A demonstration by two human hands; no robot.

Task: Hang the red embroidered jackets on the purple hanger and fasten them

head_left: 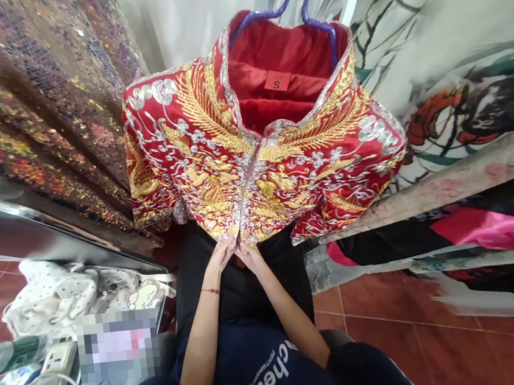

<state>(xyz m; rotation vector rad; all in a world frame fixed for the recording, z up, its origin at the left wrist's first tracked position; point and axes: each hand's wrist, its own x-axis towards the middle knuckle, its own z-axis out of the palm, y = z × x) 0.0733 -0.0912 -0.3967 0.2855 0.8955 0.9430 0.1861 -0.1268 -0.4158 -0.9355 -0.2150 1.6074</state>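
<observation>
A red jacket (280,153) with heavy gold and silver embroidery hangs in front of me on a purple hanger (301,4). A red size tag marked S shows inside its collar. My left hand (221,256) and my right hand (249,256) meet at the bottom of the jacket's front opening, fingers pinching the two hem edges close together. A thin red thread circles my left wrist. Below the jacket hangs a black garment (248,285), partly behind my forearms.
Sequined gold-brown fabric (36,99) hangs at left, floral printed cloth (456,73) and a pink garment (495,229) at right. A white dotted bag (60,293), a power strip (56,357) and cables lie on a dark surface lower left. Red floor tiles (438,345) lie at right.
</observation>
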